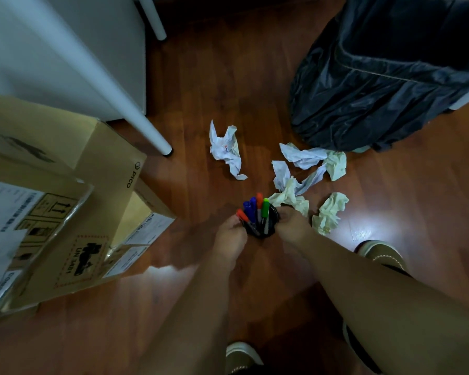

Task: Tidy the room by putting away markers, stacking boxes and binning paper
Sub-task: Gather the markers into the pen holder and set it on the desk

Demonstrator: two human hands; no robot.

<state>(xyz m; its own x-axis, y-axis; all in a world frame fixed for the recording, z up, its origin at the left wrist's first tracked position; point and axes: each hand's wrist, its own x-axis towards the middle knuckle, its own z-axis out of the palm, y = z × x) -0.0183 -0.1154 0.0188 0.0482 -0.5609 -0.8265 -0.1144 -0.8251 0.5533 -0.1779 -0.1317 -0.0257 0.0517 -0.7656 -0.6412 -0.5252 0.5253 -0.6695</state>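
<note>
Now steadying black pen cup (260,230) on floor (201,85), right hand (291,221) fingers curled round rim. Left hand (230,234) fingers pinching red marker (243,216), likely slotting it in. Crumpled paper (226,148) unbinned beside bin bag (385,77).

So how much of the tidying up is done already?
Done: the markers stand in the black cup. In hand: the left hand and the right hand grip that cup, and the left hand also holds one red-capped marker. Left: crumpled paper lies on the floor beside the bin, and the cardboard boxes sit tumbled, not neatly stacked.
</note>
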